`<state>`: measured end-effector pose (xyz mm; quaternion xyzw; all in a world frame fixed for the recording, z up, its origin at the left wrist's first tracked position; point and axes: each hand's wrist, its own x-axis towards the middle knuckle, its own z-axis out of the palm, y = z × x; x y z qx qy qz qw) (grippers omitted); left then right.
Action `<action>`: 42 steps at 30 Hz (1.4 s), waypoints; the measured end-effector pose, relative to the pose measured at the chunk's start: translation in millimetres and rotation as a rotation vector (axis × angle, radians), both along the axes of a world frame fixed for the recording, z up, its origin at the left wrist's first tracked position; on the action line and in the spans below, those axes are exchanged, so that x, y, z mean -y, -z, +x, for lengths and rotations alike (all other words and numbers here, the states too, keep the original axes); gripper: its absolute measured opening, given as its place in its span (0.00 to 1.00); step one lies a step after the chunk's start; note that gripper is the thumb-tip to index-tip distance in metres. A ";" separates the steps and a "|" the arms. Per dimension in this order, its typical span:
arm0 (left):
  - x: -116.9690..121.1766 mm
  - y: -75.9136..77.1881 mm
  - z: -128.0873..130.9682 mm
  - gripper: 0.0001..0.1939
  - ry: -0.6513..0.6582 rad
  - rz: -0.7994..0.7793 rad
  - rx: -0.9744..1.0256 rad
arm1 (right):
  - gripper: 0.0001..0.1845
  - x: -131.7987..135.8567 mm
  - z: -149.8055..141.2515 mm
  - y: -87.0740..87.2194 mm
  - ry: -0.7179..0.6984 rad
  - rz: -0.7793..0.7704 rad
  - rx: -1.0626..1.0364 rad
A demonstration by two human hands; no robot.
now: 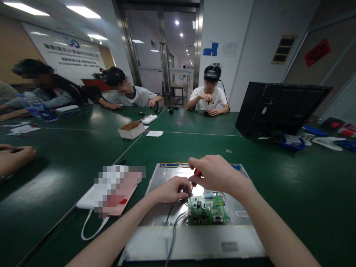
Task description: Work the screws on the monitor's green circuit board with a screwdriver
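Observation:
In the head view, a metal-backed display panel (164, 180) lies flat on the green table. On it sits a green circuit board (207, 210). My right hand (215, 172) is closed around the red-and-black handle of a screwdriver (197, 174), which is held over the board's upper left corner. At that same corner my left hand (178, 190) has its fingers pinched together beside the screwdriver's lower end. Whatever those fingertips may hold is too small to make out. Grey cables (174, 233) run from the board's left side towards me.
Left of the panel lie a white device and a pink phone (128, 193) with a white cable. Farther off are an open white box (131, 130), papers and a black monitor (280, 109). Several people sit around the table (292, 193); a co-worker's hand (18, 157) is at far left.

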<state>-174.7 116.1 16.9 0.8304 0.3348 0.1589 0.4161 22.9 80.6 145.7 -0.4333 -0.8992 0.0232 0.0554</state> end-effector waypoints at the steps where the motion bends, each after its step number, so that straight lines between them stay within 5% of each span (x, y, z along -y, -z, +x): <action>1: 0.3 -0.4 0.1 0.06 0.003 -0.006 0.000 | 0.08 -0.2 -0.2 0.2 0.011 0.004 0.014; 11: -1.9 3.9 0.0 0.07 0.016 0.025 0.038 | 0.11 3.4 2.6 0.5 -0.106 -0.025 -0.043; 18: -1.7 8.3 -2.3 0.06 0.023 0.010 0.027 | 0.08 -0.2 -0.1 0.2 -0.002 -0.008 0.000; 27: -2.0 3.7 0.5 0.07 0.015 0.026 0.040 | 0.10 2.7 2.7 1.8 -0.131 -0.039 -0.064; 36: 0.4 2.4 -0.3 0.10 0.020 0.000 0.060 | 0.09 0.5 -0.8 -0.1 -0.013 0.000 0.029; 42: -0.8 0.4 0.3 0.08 0.004 0.024 0.065 | 0.08 5.9 4.7 -3.3 -0.082 -0.038 -0.027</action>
